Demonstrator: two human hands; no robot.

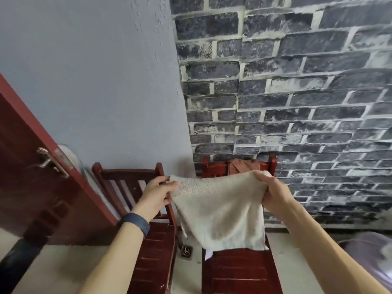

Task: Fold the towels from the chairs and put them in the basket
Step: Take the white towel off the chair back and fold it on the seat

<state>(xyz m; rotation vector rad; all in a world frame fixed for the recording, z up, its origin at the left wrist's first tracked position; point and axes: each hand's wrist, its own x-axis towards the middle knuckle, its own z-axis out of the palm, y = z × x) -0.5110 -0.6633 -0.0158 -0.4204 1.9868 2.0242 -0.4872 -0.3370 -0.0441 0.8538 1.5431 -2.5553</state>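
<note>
A cream towel [220, 211] hangs in the air in front of me, stretched between both hands above the right red wooden chair [239, 270]. My left hand [157, 196] pinches its upper left corner. My right hand [273, 192] grips its upper right corner. The towel's lower edge dangles just over the right chair's seat. A rust-orange towel [244, 165] is draped over that chair's backrest, partly hidden behind the cream one. The left red chair [131, 183] has a bare backrest. No basket is clearly in view.
A dark red door [31, 177] with a metal handle stands open at the left. A grey plaster wall and a dark brick wall rise behind the chairs. A floor drain [186, 251] sits between the chairs. A blurred pale rounded object [369, 253] lies at the right edge.
</note>
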